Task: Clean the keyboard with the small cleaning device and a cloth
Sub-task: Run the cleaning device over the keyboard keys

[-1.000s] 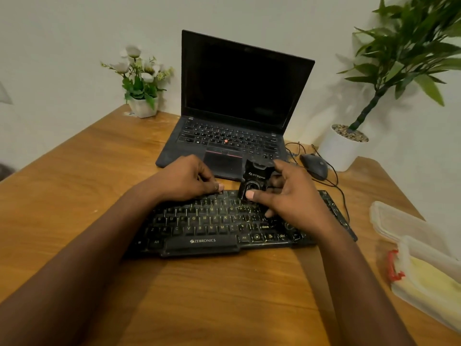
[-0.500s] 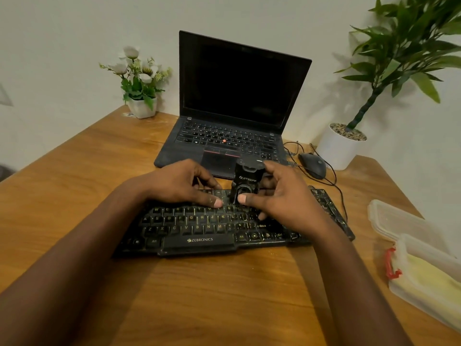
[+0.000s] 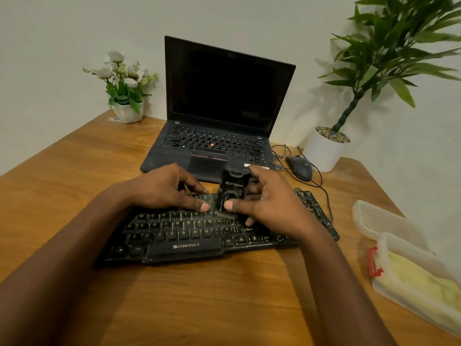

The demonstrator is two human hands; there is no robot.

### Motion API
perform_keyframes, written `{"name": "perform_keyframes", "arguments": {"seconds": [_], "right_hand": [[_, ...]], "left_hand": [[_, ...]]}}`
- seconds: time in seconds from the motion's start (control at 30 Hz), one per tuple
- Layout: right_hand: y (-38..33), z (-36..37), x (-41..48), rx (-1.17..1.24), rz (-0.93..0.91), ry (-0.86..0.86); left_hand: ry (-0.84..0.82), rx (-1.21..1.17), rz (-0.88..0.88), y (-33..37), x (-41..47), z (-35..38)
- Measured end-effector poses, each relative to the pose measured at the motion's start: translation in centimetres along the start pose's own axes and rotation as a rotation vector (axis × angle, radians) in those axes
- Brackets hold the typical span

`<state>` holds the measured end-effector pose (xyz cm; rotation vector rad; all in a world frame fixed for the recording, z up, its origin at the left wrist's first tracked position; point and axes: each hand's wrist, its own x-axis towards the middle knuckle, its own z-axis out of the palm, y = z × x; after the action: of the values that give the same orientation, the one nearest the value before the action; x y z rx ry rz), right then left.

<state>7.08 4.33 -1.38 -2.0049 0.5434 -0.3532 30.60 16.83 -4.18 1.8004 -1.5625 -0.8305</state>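
Currently, my right hand [image 3: 269, 203] grips the small black cleaning device [image 3: 233, 186]. The thumb lies on its near face, the index finger hooks over its top, and the other fingers curl behind it. The device stands upright. Its lower brush end touches the upper key rows of the black keyboard with yellow legends [image 3: 184, 245], slightly to the 3 o'clock side of the keyboard's centre.

My left hand [image 3: 164, 188] rests on the keyboard just beside the device, on its 9 o'clock side. Its fingers are bent with the tips on the far rows, the thumb lies flat on the keys, and it holds nothing.

The keyboard lies flat on the brown wooden bench [image 3: 199, 308], directly in front of me.

- 12 o'clock of the keyboard: open black laptop [image 3: 224, 96], screen dark.
- 1 o'clock: black corded mouse [image 3: 299, 168].
- 2 o'clock: tall green plant in a round white pot [image 3: 323, 152].
- 11 o'clock: white flowers in a small white pot [image 3: 128, 112].
- 3 to 4 o'clock, well apart from the keyboard: clear plastic container [image 3: 389, 248] holding a pale yellow cloth [image 3: 424, 280], with a clear plastic lid [image 3: 381, 221] touching its far side.
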Motion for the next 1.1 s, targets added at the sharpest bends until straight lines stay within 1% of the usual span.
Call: {"name": "perform_keyframes", "arguments": {"seconds": [0.07,0.13,0.3,0.37,0.43,0.6,0.67,0.73,0.87,0.93,1.0,1.1], "right_hand": [[-0.06,0.02,-0.20,0.025,0.010,-0.074],[-0.06,-0.07,-0.29,0.027,0.016,-0.099],[0.31,-0.68,0.05,-0.074,-0.013,0.085],[0.47,-0.70,0.14,-0.087,-0.023,0.119],[0.42,-0.48,0.20,-0.060,-0.015,0.084],[0.11,-0.21,-0.16,0.030,-0.001,-0.101],[0.12,-0.39,-0.22,0.033,0.005,-0.118],[0.22,-0.69,-0.10,0.022,0.017,-0.071],[0.36,-0.83,0.06,-0.048,0.013,0.082],[0.49,-0.83,0.16,-0.059,0.006,0.104],[0.47,-0.83,0.19,-0.037,0.004,0.064],[0.15,-0.70,-0.04,-0.012,-0.007,-0.046]], "left_hand": [[0.008,0.002,0.008,-0.07,0.01,0.02],[0.009,-0.010,0.007,-0.16,0.05,-0.03],[-0.007,-0.030,0.009,-0.48,0.08,-0.11],[0.000,-0.033,0.011,-0.61,0.07,-0.08],[-0.002,-0.037,0.009,-0.57,0.08,-0.08],[0.008,-0.011,0.005,-0.66,0.13,-0.09],[0.008,-0.004,0.006,-0.69,0.10,-0.12],[0.012,-0.004,0.006,-0.53,0.06,-0.07],[0.002,-0.023,0.006,-0.56,0.07,0.03],[0.002,-0.025,0.001,-0.50,-0.02,-0.01],[0.002,-0.018,-0.001,-0.49,-0.01,-0.05],[0.006,0.001,0.008,-0.42,-0.01,-0.04]]}}
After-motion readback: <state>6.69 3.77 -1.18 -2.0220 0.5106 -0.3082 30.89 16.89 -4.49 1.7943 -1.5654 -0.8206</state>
